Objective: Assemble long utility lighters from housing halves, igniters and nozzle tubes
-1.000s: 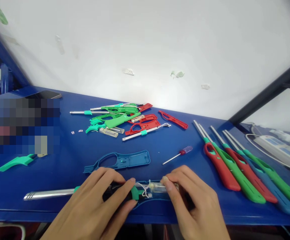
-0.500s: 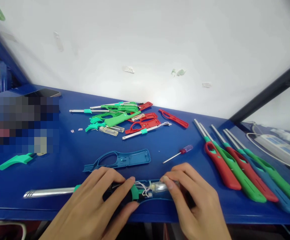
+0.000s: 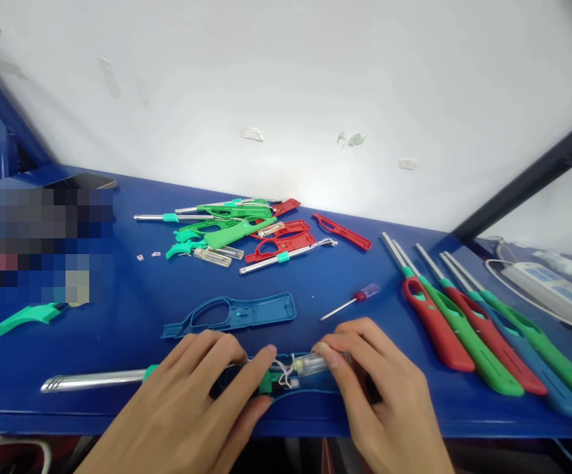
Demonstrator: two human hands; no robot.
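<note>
An opened blue lighter with a long metal tube (image 3: pixel 93 380) lies along the table's front edge. My left hand (image 3: pixel 201 395) is closed over its middle, thumb and index finger at the green trigger piece (image 3: pixel 266 383). My right hand (image 3: pixel 384 388) pinches the clear fuel tank (image 3: pixel 310 364) at the right end of the blue shell. White wires (image 3: pixel 284 373) show between the hands. Behind them rests the other blue half shell (image 3: pixel 253 312), and a small screwdriver (image 3: pixel 359 296) is to its right. Fingers hide part of the lighter.
Behind is a pile of green and red shells (image 3: pixel 239 232), tubes and tanks. Several assembled lighters (image 3: pixel 463 316) lie at the right, near a white power strip (image 3: pixel 547 283). A green part (image 3: pixel 26 318) and a phone (image 3: pixel 93 181) are at the left.
My left index fingertip has shifted slightly up and right over the green trigger piece. The near end of the clear tank sits a little lower. The whole view has shifted slightly.
</note>
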